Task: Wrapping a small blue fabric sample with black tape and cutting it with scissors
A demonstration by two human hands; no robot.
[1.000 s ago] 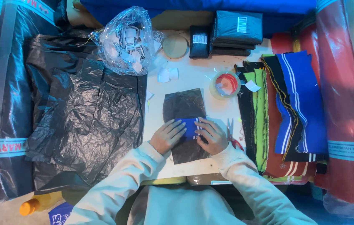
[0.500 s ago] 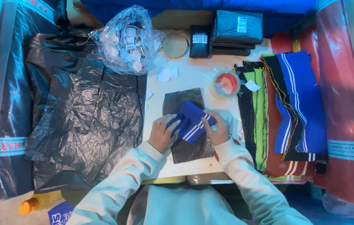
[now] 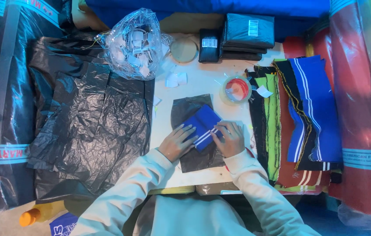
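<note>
Grip: left hand [image 3: 177, 142] and right hand [image 3: 230, 139] both pressed flat, fingers open, on folded blue cloth [image 3: 202, 126].
Cloth position: atop black plastic bag [image 3: 190, 109], just below tape roll [image 3: 236, 89].

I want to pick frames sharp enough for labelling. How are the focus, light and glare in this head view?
Head view: the centre is fairly sharp, both the left hand and right hand on the folded blue cloth; cool bluish light, soft shadows; white glare on the clear plastic bag and crinkled black plastic sheets; edges softer, slightly bowed.
</note>
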